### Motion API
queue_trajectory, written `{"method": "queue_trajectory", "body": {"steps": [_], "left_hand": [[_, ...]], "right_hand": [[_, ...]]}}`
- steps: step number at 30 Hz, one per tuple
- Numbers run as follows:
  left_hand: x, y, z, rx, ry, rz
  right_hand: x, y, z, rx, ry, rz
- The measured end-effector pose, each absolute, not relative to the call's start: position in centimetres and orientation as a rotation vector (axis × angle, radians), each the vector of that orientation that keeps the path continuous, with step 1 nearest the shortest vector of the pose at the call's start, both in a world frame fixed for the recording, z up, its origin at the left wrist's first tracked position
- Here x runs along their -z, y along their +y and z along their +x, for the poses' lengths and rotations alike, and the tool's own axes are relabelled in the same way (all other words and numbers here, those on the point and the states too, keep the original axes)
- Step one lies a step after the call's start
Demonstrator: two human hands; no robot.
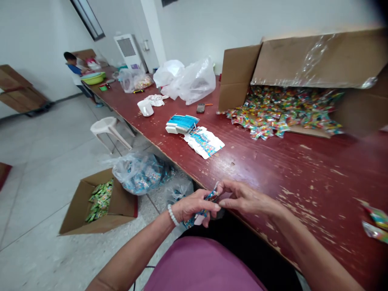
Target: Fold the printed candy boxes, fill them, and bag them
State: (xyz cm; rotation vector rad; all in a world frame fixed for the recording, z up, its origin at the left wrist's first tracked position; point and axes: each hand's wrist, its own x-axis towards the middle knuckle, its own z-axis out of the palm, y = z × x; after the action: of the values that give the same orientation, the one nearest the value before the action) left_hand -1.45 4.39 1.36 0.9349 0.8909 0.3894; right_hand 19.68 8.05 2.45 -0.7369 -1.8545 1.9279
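At the table's near edge, my left hand, with a pale bead bracelet at the wrist, is wrapped round a small blue printed carton. My right hand has its thumb and fingers curled in a pinch at the carton's upper end; they partly hide that end. Beyond the hands lies a stack of flat blue cartons, with several white-and-blue printed cartons fanned out beside it. Wrapped candies spill from a large cardboard box lying on its side at the right.
A white cup, a phone-like device and plastic bags are farther along the red table. On the floor at left are a box of green packets, a bag of blue packs and a stool. A person stands far off.
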Motion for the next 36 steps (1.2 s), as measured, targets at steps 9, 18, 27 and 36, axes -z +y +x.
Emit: {"method": "queue_trajectory", "body": {"steps": [9,18,27,36], "left_hand": [[-2.0,4.3,-0.8,-0.527,0.934,1.007],[-2.2,4.4,0.9,-0.814,1.031,0.835],[-1.8,3.4,1.1,-1.254,1.243,1.065],[-1.7,4.0,1.3,-1.282,0.962,0.808]], "right_hand": [[-1.3,7.5,18.4,-1.789,-1.605,-0.921],[0.1,6.8,17.2,-1.632,-1.329,-1.143],[0.3,8.3,17.2,-1.506,-1.118,-1.188],[-0.1,6.4,15.5,-1.722,-0.823,-1.063]]}}
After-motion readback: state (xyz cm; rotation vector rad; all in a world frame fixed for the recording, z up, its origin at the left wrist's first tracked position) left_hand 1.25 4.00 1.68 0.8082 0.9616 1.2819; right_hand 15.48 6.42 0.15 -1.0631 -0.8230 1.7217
